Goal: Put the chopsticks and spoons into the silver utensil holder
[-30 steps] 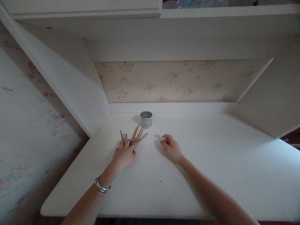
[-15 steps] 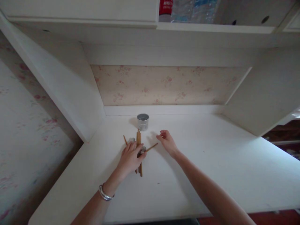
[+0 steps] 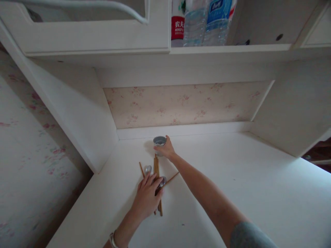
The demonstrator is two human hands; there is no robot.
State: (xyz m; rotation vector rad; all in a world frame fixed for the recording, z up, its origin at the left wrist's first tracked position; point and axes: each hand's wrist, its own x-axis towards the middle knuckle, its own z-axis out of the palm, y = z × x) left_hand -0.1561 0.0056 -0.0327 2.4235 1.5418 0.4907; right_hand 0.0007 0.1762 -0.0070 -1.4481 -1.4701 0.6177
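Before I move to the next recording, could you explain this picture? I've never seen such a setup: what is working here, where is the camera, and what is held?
No machine here: these are a person's two bare hands, seen by a camera worn on the head, looking forward and down.

On the white tabletop lie chopsticks, most bunched together with one sticking out on either side, and metal spoons. The left hand rests over them; whether it grips any is hidden. The right hand holds a silver-grey perforated cup by its side, near the back of the tabletop.

Above, bottles stand on a shelf.
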